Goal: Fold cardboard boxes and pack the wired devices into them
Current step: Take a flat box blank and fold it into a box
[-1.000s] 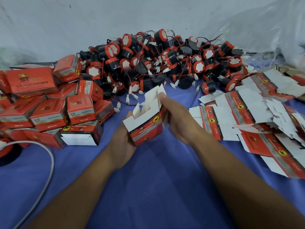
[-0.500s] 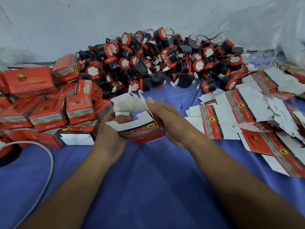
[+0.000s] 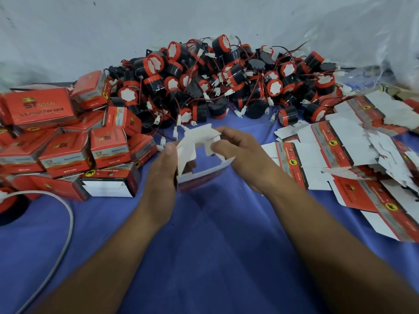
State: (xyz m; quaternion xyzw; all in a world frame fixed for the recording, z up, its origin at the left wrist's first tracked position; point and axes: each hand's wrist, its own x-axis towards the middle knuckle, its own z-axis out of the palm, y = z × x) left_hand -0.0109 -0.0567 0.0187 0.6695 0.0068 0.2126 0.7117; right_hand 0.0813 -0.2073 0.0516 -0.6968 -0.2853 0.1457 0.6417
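One blue cloth covers my work surface, white wall on the far side. I see a half-folded cardboard box held at centre, long axis left-right, white flaps pointing far, red face near. Left hand grips its left end; right hand pinches a flap.

Big red box on the left has "ST" in gold on top; the rest of that logo is too blurry. A couple of the folded boxes say "QTY:1PC" on the front. Everything else is unreadable.
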